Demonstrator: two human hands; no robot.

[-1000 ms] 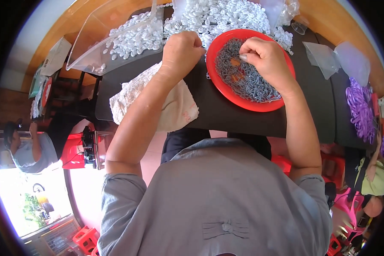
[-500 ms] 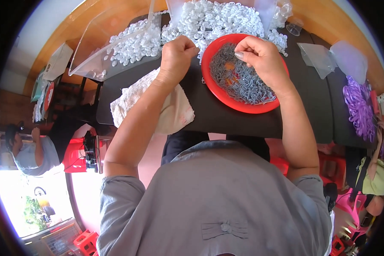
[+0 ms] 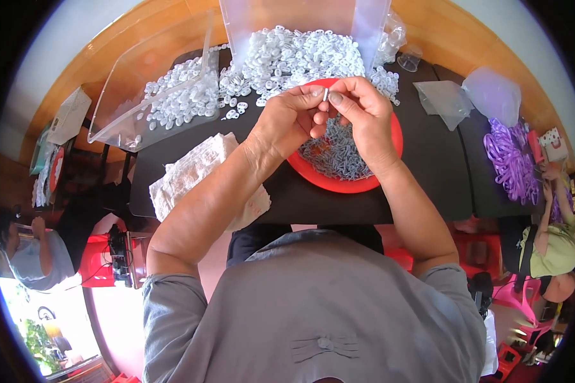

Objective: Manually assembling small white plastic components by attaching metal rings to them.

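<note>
My left hand [image 3: 281, 121] and my right hand [image 3: 367, 118] meet over the far part of a red basin [image 3: 393, 137]. A small white plastic piece [image 3: 326, 94] shows edge-on at the fingertips, pinched by my left hand. The right thumb and fingers are closed right against it; whatever they hold is hidden. Many small grey screw-like pieces [image 3: 338, 153] fill the basin. Beyond my hands lies a large heap of small white oval plastic pieces [image 3: 300, 57], with a few strays by my left wrist.
A clear plastic bin [image 3: 118, 121] lies tipped at the left with more white pieces [image 3: 182, 96]. A folded pale cloth [image 3: 191, 172] is under my left forearm. Plastic bags [image 3: 444, 102] and purple ribbon [image 3: 511, 159] lie at the right. People sit on both sides.
My hands have come together from apart, the right leaving the grey pieces and the left moving right. A white piece now shows between them. The whole view has shifted slightly.
</note>
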